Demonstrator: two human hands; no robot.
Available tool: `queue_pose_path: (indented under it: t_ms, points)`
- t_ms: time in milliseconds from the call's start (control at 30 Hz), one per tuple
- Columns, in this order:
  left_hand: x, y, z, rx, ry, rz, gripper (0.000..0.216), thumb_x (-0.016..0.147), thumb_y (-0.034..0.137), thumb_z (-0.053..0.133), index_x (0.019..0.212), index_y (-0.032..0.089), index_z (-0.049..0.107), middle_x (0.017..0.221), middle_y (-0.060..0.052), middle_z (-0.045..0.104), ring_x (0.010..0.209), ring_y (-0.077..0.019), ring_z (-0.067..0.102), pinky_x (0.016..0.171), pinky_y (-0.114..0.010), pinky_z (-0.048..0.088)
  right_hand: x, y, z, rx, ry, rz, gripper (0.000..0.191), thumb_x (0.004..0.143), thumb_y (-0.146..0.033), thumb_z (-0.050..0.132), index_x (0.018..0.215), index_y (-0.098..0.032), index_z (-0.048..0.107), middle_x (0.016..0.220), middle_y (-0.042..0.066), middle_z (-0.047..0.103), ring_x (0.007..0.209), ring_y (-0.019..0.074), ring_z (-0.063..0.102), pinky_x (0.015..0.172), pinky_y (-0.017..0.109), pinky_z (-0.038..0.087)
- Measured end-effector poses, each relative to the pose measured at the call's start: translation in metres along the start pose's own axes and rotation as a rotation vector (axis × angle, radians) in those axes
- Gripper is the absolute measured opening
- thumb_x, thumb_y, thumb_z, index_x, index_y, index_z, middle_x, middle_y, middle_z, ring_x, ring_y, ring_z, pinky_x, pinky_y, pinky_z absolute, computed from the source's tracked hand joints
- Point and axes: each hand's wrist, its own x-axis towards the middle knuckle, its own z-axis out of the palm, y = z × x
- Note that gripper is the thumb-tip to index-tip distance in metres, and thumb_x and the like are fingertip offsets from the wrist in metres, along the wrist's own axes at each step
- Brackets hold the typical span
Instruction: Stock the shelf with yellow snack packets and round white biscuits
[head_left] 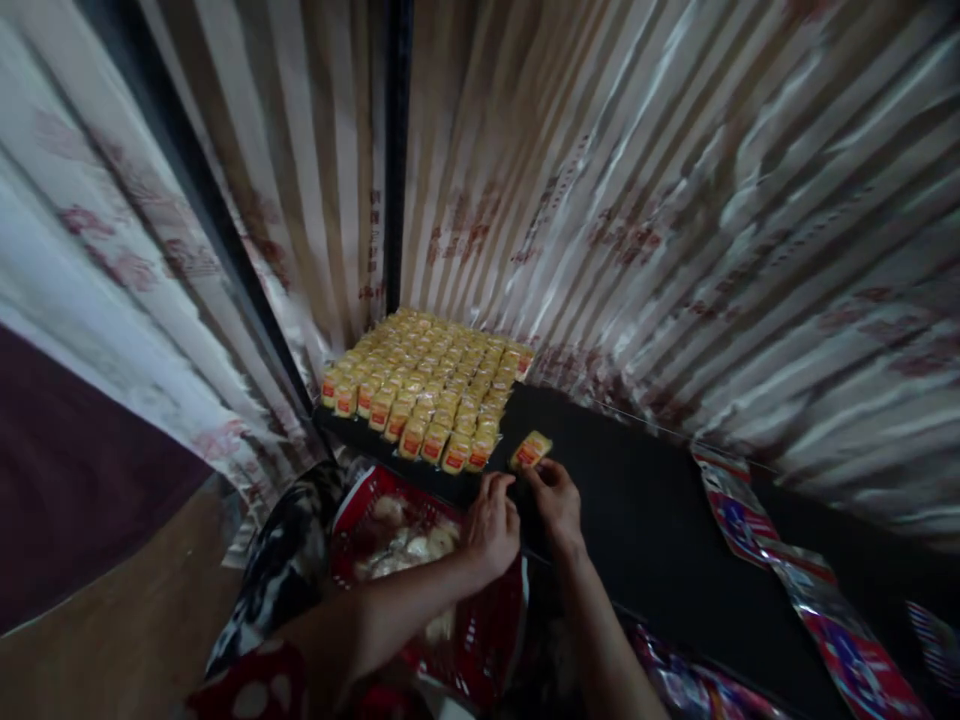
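My right hand (557, 503) pinches the near edge of a small yellow packet (532, 449) with a red label, just above the black tabletop. Close beside it, my left hand (493, 528) is closed with its fingers curled, over the edge of a red plastic basket (517, 615). Anything between the left fingers is hidden. Inside the basket lie pale round pieces (416, 545), some looking shiny as if wrapped. Beyond both hands, many similar yellow packets (435, 395) stand packed in tight rows.
The black table (622, 500) runs to the right, with shiny red and blue packages (739, 510) along its far side. More shiny packaging (690, 690) lies at the near edge. Draped printed plastic sheeting (600, 200) borders the back and left, with a dark post (396, 150) in the corner.
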Motion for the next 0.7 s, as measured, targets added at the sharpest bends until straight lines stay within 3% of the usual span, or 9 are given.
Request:
queue_pose_path:
  t_ms: [133,267,433,567,700]
  points:
    - [-0.021,0.000,-0.014,-0.073,0.055,-0.002,0.042,0.078,0.003,0.039,0.116,0.020,0.048,0.115,-0.009,0.054,0.111,-0.0186,0.052,0.100,-0.037,0.043,-0.057,-0.003,-0.004,0.069,-0.020,0.033,0.044,0.055,-0.052,0.069,0.081,-0.018,0.061,0.075,0.005,0.070,0.068,0.0198,0.064,0.062,0.029,0.049]
    - [-0.038,-0.008,-0.044,-0.084,0.135,0.010,0.037,0.081,0.007,0.038,0.115,0.019,0.049,0.113,-0.009,0.054,0.109,-0.0180,0.053,0.099,-0.037,0.044,-0.102,-0.019,0.015,0.104,-0.075,-0.027,0.041,0.058,-0.051,0.067,0.081,-0.019,0.059,0.073,0.003,0.066,0.064,0.0181,0.061,0.063,0.029,0.049]
    - [-0.047,-0.030,-0.101,-0.003,0.266,0.011,0.034,0.079,0.009,0.040,0.109,0.018,0.053,0.109,-0.009,0.055,0.106,-0.0183,0.054,0.096,-0.036,0.045,-0.141,-0.046,0.065,0.099,-0.177,-0.163,0.034,0.066,-0.049,0.062,0.081,-0.020,0.055,0.067,0.000,0.061,0.061,0.0166,0.058,0.062,0.028,0.048]
    - [-0.044,-0.054,-0.149,0.064,0.366,-0.058,0.042,0.077,0.008,0.043,0.118,0.018,0.049,0.117,-0.010,0.054,0.102,-0.0185,0.057,0.091,-0.037,0.048,-0.157,-0.060,0.119,0.120,-0.239,-0.229,0.028,0.069,-0.046,0.058,0.080,-0.020,0.054,0.069,0.000,0.061,0.061,0.0158,0.058,0.063,0.027,0.048]
    - [-0.032,-0.076,-0.186,0.094,0.378,-0.118,0.034,0.077,0.011,0.049,0.111,0.018,0.052,0.110,-0.008,0.060,0.090,-0.0166,0.062,0.086,-0.036,0.050,-0.165,-0.069,0.167,0.096,-0.256,-0.241,0.023,0.070,-0.042,0.054,0.080,-0.021,0.055,0.068,0.000,0.062,0.059,0.0166,0.059,0.059,0.027,0.048]
